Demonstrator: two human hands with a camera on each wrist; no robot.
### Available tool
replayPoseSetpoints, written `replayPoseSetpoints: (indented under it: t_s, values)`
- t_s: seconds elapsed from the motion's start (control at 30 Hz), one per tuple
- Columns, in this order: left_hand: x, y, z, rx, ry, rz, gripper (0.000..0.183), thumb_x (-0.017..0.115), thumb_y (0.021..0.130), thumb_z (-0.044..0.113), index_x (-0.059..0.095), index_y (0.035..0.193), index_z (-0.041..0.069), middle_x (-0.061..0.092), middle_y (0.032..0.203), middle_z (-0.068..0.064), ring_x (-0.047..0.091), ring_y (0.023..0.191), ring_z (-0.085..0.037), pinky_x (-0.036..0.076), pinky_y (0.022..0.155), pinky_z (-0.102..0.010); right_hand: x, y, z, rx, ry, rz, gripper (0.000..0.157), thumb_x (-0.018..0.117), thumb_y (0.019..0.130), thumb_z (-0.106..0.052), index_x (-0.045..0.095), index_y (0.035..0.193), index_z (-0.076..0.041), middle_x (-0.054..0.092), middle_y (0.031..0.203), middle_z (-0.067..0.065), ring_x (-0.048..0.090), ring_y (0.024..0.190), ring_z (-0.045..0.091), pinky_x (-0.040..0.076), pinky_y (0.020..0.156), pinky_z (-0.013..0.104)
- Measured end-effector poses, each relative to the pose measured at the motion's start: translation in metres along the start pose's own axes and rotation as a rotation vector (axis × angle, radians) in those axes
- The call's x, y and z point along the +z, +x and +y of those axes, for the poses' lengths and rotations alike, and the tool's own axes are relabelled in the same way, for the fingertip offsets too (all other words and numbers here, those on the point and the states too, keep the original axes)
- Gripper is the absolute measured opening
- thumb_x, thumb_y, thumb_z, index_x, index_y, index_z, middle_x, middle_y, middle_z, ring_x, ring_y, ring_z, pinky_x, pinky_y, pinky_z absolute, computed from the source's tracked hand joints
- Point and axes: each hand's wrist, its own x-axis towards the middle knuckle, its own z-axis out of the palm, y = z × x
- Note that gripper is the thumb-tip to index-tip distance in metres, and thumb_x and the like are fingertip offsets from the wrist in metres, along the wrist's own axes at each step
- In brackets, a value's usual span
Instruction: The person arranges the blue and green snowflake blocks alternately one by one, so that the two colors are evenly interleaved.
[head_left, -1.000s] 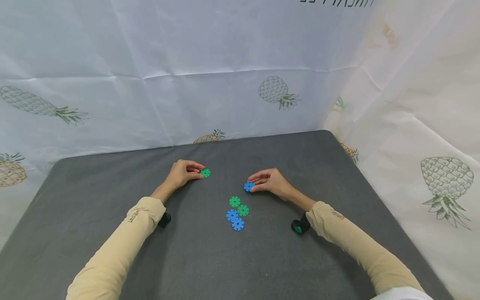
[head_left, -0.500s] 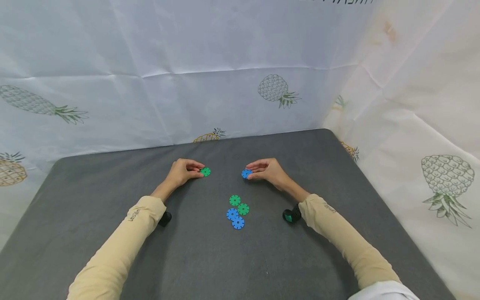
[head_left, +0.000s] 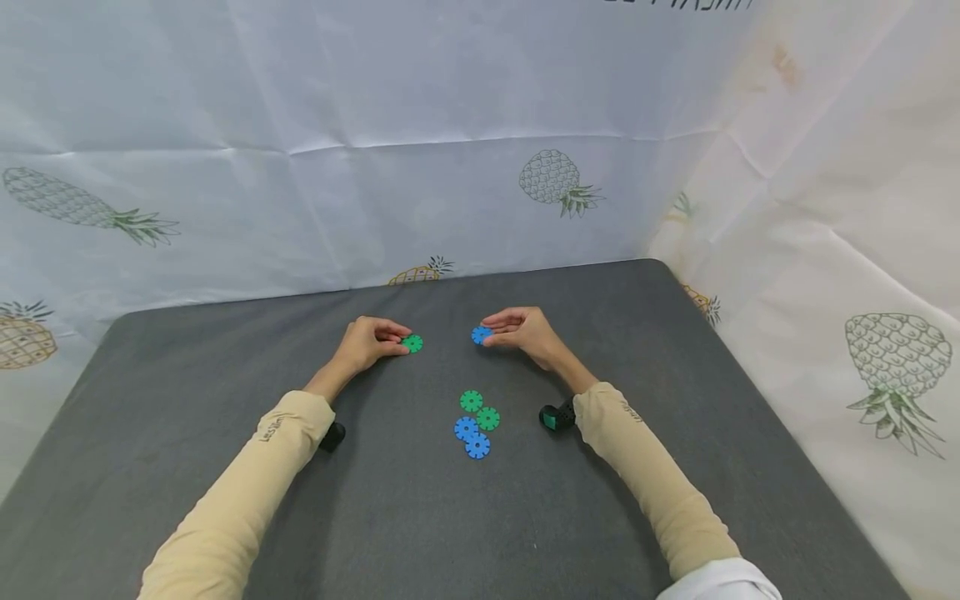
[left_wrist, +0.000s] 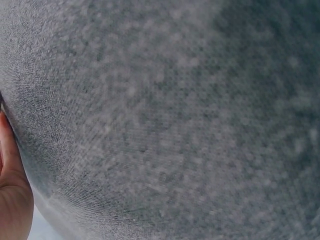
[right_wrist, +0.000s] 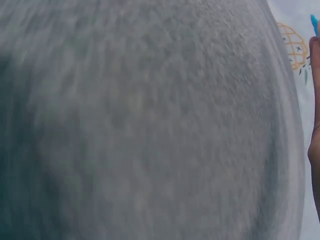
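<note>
My left hand (head_left: pixel 365 342) pinches a green notched disc (head_left: pixel 412 343) between thumb and fingers, at the far middle of the table. To its right, my right hand (head_left: pixel 528 331) holds a blue notched disc (head_left: pixel 482 335) by its edge, the thumb on the near side. A gap of table separates the two discs. In the left wrist view only part of the left hand (left_wrist: pixel 15 195) shows at the left edge. At the right edge of the right wrist view, a sliver of the blue disc (right_wrist: pixel 314 22) appears above the thumb.
Nearer me on the dark grey table (head_left: pixel 405 517) lie two green discs (head_left: pixel 471 401) and two blue discs (head_left: pixel 477 446) in a loose cluster. White cloth with pineapple prints (head_left: pixel 420 200) hangs behind the table and along its right side.
My right hand has moved away from me and to the left with the blue disc, closer to the green one. The left hand and the clustered discs have stayed in place.
</note>
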Motion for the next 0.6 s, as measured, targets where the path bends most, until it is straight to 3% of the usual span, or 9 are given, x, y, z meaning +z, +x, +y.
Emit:
replayPoseSetpoints:
  t_s: [0.6]
  values:
    - [0.000,0.001,0.003,-0.022,0.010,0.004,0.030,0.077,0.081,0.007,0.072,0.109,0.000,0.072,0.097,-0.015,0.067,0.089,-0.025,0.054,0.077,-0.038,0.019,0.016,0.008,0.029,0.008,0.018,0.030,0.074,0.077,0.011,0.066,0.106,0.013,0.072,0.097,0.014,0.070,0.084,0.018,0.056,0.078,0.037]
